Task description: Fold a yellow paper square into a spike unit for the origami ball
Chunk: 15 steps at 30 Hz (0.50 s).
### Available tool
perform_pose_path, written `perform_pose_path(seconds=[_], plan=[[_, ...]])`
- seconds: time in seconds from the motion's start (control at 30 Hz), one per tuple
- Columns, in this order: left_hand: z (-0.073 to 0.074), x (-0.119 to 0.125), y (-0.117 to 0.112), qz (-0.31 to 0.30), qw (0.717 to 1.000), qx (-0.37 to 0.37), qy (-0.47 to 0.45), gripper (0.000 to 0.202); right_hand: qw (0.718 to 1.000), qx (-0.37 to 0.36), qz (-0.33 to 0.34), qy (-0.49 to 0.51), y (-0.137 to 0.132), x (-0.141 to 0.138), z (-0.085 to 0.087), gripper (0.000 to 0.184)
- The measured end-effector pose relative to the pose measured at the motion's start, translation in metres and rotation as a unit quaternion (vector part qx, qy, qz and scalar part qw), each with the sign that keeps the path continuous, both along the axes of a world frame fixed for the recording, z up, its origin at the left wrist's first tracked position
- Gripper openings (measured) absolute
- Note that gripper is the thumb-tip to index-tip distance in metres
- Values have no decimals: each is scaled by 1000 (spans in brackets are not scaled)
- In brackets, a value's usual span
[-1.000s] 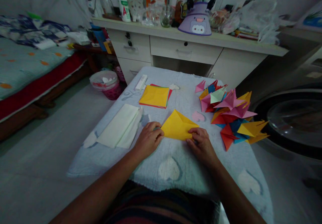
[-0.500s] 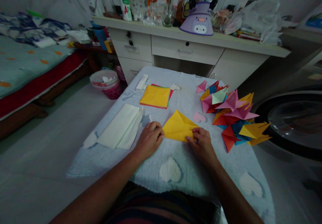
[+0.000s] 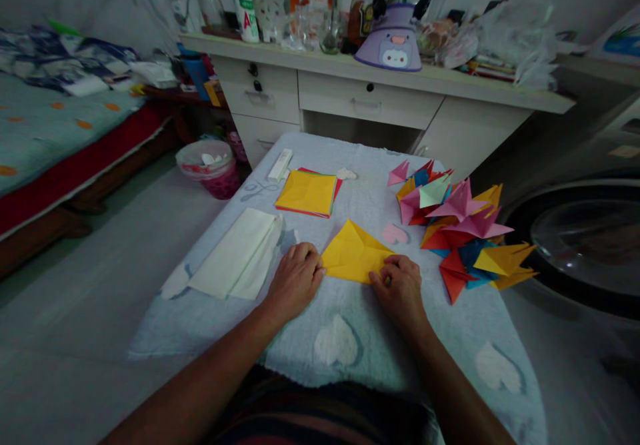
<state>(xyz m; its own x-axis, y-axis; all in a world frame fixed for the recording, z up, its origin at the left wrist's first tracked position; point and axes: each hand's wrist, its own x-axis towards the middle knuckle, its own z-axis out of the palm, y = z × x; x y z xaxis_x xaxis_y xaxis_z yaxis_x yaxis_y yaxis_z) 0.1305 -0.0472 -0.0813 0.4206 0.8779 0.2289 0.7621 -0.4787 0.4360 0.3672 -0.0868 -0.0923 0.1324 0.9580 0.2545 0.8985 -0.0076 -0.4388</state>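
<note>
A: Quick one, nearest first. Hands?
B: Both on the tbl, on the pale blue cloth (image 3: 370, 332) w/ heart prints. L hand (image 3: 296, 280): thumb & fingertips pinching the L corner of the yellow sheet (image 3: 353, 258). R hand (image 3: 400, 285): fingers curled, thumb & fingers pinching the R end nr its lower edge.
A: And the sheet itself?
B: Flat-ish on the cloth btwn the hands, peak pointing away from the person, long edge toward them.
A: What's either side?
B: L side: a folded whitish sheet (image 3: 235, 252), just beside the L hand. R side, a bit further out: a pile of folded paper pcs (image 3: 457, 212), pink, red, blue, orange etc., pointy ends up & out.
A: Past that?
B: Sq. paper stack (image 3: 307, 192), yellow on top, red edge poking out; slim white item (image 3: 281, 164) just L of it, can't tell what.
A: Far end?
B: Pink bucket (image 3: 220, 182) on the floor, L of tbl. Then the white desk (image 3: 365, 98) w/ drawers; on top, a purple visor (image 3: 395, 45) & a white bottle (image 3: 245, 8), plus misc. jars.
</note>
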Motion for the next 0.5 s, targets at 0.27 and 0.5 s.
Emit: perform_pose_path(seconds=[0.27,0.5], plan=[[1,1,-1,5,1000,-3,18,4,1000,-6,-16,-4,1,-2,2,22],[-1,0,0,11,1000,8,20,3,1000,-11,-18,-4,1,-2,2,22]])
